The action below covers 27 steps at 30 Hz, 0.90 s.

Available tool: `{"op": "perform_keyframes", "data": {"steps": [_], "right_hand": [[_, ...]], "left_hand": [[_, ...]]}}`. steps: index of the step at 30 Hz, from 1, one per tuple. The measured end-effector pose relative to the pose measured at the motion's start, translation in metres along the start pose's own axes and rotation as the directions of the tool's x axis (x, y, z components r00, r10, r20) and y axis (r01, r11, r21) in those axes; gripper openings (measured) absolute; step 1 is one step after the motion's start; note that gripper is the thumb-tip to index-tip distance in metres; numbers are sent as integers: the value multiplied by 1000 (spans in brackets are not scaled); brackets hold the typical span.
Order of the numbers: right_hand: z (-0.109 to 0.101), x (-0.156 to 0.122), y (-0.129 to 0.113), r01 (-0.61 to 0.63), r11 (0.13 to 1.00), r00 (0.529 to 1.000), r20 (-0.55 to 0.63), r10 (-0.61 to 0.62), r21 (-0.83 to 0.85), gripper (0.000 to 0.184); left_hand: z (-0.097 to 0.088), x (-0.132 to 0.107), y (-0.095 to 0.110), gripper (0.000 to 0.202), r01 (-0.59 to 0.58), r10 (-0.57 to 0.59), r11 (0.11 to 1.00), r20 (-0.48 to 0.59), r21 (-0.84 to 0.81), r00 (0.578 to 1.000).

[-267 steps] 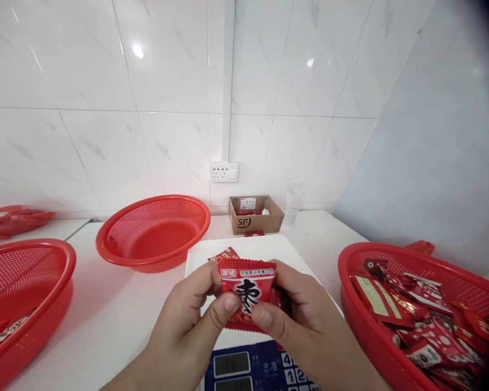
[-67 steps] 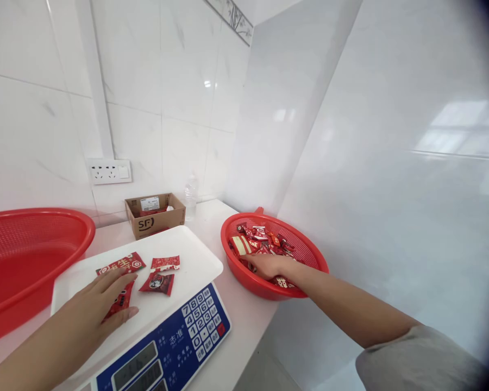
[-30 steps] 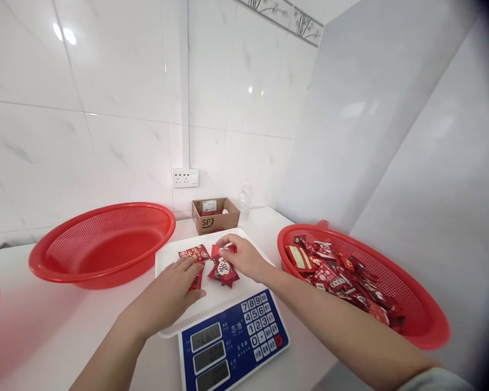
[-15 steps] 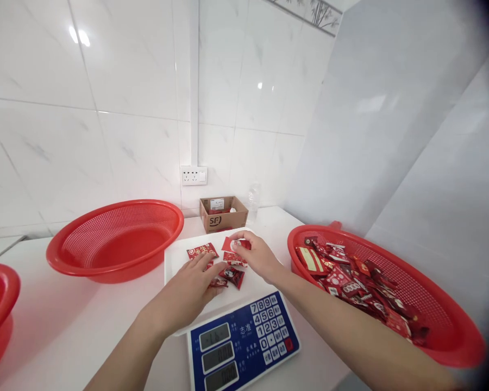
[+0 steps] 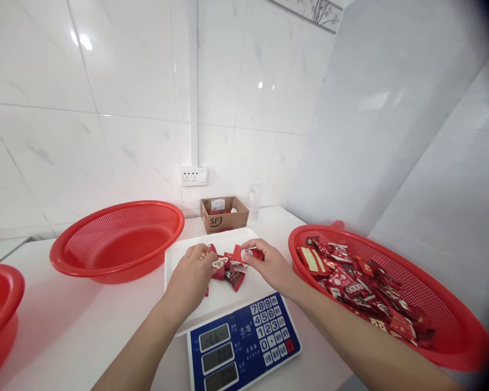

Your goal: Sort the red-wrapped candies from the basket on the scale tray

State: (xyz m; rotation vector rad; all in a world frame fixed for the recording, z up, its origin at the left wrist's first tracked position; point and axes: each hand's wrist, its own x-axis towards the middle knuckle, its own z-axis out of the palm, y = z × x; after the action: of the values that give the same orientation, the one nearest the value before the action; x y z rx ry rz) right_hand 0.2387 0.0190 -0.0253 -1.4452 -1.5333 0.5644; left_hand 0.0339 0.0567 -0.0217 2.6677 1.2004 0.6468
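Over the white weighing tray [image 5: 183, 312] of a digital scale, my left hand [image 5: 191, 274] has its fingers curled round a red candy packet [image 5: 220, 264]. Its palm hides part of what lies below. My right hand [image 5: 271, 266] pinches another red packet with a white round print [image 5: 243, 253] between thumb and fingers. Between the two hands, a dark red wrapped candy [image 5: 234, 278] lies on the tray, touching other packets. The scale's blue keypad panel [image 5: 244, 339] faces me, its displays lit but hard to read.
A red basket [image 5: 436, 290] filled with red packets stands at the right. Another red basket [image 5: 118, 239] is at the left, with part of a third [image 5: 2, 304] nearer me. Behind the scale are a cardboard box [image 5: 228, 221] and a clear plastic bottle [image 5: 254, 202] by the tiled wall.
My left hand has gone from lying spread over the packets to curled round one. My right hand has shifted slightly right and down with its packet. The packets are bunched closer together.
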Motion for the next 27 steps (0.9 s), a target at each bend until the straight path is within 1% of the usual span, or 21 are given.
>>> {"op": "perform_keyframes", "data": {"steps": [4,7,9,12,14,16,18,19,21,23,25,26,27], "right_hand": [[0,-2,-1,16,1000,1000,-3,-16,-21,23],[-3,-3,-2,27,999,999,-19,-28,-44,22],[-9,-5,-4,37,997,998,-39,-40,-65,22],[-27,-8,-9,43,993,994,-93,-54,-109,21],[-44,-12,-9,36,989,989,-136,-56,-141,20],[-63,-19,-4,28,977,979,-193,-69,-210,18],[-84,-27,7,7,926,956,-268,-117,-378,20],[-94,-32,14,-24,887,950,-286,-123,-462,23],[-112,-42,30,-108,797,941,-320,-112,-594,27],[-123,-51,43,-167,700,937,-332,-105,-694,32],[-126,-57,48,-163,623,936,-320,-148,-765,35],[-123,-59,47,-140,607,936,-304,-176,-783,36],[-117,-61,43,-106,609,938,-282,-201,-786,36]], "left_hand": [[1,-2,1,26,-86,87,996,55,-27,995],[-2,-3,1,24,-101,103,994,67,-36,992],[-6,-4,-1,25,-91,93,995,78,-30,993],[-13,-4,-7,33,-27,25,1000,93,16,995],[-18,-5,-13,36,26,-31,998,85,49,996],[-22,-5,-19,38,69,-74,995,72,69,995],[-24,-6,-23,40,103,-110,991,80,81,991],[-25,-6,-25,41,115,-123,990,92,85,988],[-27,-7,-26,42,124,-134,989,124,85,983],[-27,-8,-26,43,122,-134,989,156,82,979],[-26,-9,-24,43,118,-130,990,180,78,975],[-25,-9,-24,43,116,-129,990,187,77,974],[-24,-9,-23,42,115,-128,990,194,75,973]]}}
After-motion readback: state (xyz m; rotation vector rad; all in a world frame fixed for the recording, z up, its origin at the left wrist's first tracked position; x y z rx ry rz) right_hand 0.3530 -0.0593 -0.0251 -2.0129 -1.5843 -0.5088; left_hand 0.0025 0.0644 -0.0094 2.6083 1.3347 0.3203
